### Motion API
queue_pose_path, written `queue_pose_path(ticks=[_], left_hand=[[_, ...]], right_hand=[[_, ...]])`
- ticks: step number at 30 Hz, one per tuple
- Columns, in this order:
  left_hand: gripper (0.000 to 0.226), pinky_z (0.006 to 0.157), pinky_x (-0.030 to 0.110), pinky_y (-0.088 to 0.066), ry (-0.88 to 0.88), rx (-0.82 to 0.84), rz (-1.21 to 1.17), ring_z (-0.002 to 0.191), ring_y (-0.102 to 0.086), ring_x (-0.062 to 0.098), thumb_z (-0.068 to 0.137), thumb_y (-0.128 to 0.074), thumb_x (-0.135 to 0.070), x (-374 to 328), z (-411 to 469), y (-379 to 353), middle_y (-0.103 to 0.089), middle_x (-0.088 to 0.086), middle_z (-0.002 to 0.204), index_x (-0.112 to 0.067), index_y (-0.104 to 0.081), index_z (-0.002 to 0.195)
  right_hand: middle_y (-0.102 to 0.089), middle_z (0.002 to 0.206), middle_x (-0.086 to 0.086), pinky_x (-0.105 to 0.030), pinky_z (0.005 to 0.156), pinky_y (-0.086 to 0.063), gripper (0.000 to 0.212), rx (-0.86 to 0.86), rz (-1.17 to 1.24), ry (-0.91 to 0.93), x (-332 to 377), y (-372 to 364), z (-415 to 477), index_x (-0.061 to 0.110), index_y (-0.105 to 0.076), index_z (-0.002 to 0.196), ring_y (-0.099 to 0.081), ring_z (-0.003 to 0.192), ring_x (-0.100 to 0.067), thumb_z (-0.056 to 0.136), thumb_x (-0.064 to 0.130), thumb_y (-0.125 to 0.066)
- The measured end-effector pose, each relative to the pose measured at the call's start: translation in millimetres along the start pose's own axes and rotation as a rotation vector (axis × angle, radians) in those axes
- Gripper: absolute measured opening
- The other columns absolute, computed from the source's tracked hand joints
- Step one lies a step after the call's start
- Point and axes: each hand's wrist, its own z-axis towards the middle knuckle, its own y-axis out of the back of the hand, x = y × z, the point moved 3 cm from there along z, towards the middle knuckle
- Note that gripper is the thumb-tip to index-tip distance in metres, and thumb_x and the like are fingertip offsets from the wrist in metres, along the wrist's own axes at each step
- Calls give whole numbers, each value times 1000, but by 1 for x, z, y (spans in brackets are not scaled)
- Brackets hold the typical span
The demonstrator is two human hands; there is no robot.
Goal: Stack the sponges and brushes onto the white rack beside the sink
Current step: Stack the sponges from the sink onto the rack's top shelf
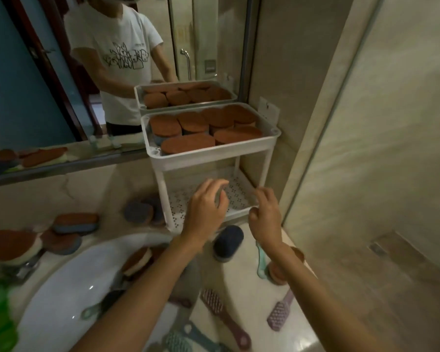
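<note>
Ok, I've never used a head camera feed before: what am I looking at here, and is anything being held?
One view, from a camera on the person's head, looking down. The left hand and right hand hover empty, fingers loosely curled, at the white rack's bare lower shelf. Its top tray is full of brown sponges. More sponges, a dark sponge and brushes lie around the sink. Above is a mirror.
</note>
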Motion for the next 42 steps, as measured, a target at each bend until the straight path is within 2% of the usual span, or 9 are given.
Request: queue_pose_path(ticks=[4, 11, 17, 22, 28, 30, 33, 37, 42], left_hand=[[35, 93, 27, -38, 398, 433, 137, 120, -51, 24, 95, -46, -16, 47, -48, -60, -53, 8, 131, -10, -51, 128], [63, 109, 39, -31, 558, 937, 347, 137, -28, 37, 92, -52, -35, 88, -96, -128, -19, 18, 152, -15, -25, 146], [73, 101, 40, -40, 514, 902, 555, 129, -41, 35, 85, -63, -35, 94, -86, -146, -31, 19, 143, -8, -25, 141], [75, 104, 41, -40, 627, 847, 505, 127, -44, 35, 80, -67, -37, 100, -83, -147, -38, 18, 140, -5, -32, 138], [3, 68, 31, -48, 1133, 413, -584, 76, -64, 17, 87, -51, -3, 85, -80, -112, -60, 15, 95, -6, -51, 88], [14, 71, 34, -48, 1213, 298, -995, 76, -60, 22, 86, -39, 7, 72, -82, -100, -56, 14, 88, -5, -46, 89], [20, 76, 35, -48, 1108, 306, -1103, 79, -61, 20, 87, -41, 6, 47, -75, -79, -61, 11, 88, -4, -50, 102], [34, 78, 25, -52, 883, 269, -829, 85, -62, 9, 82, -66, -7, 15, -43, -42, -66, -3, 94, -16, -55, 113], [38, 68, 14, -51, 667, 116, -724, 85, -60, 4, 85, -64, -12, -13, 2, 13, -62, -9, 96, -21, -51, 120]], right_hand=[[-46, 129, -16, -38, 98, -40, 46, 312, -205, -384, -68, -18, -56, 13, -49, 131, -47, 118, -34, 86, 6, -50], [-13, 154, -15, -55, 113, -24, 54, 606, -416, -599, -126, -15, -97, 31, -34, 142, -11, 142, -39, 91, 39, -50], [-10, 151, -19, -52, 103, -38, 40, 539, -444, -647, -144, -13, -95, 25, -44, 123, -38, 125, -44, 89, 44, -49], [-13, 149, -17, -54, 103, -35, 35, 429, -424, -727, -140, -17, -91, 19, -41, 124, -30, 128, -39, 92, 31, -51], [-24, 148, -29, -54, 101, -40, 69, 168, -272, -265, -104, -6, -86, 23, -36, 122, -37, 128, -48, 68, 8, -77], [-30, 143, -33, -53, 100, -39, 69, 113, -180, -186, -85, -5, -81, 23, -36, 117, -39, 125, -51, 64, 6, -78], [-35, 139, -33, -48, 99, -38, 64, 45, -80, -82, -52, -5, -66, 22, -39, 116, -40, 124, -47, 63, 9, -72], [-39, 138, -27, -36, 101, -33, 51, -75, 7, -12, -16, 5, -42, 22, -43, 116, -32, 125, -28, 70, 27, -63], [-51, 129, -19, -17, 98, -29, 51, -184, 72, 34, 27, 26, -9, 18, -50, 118, -45, 120, -28, 71, 37, -57]])
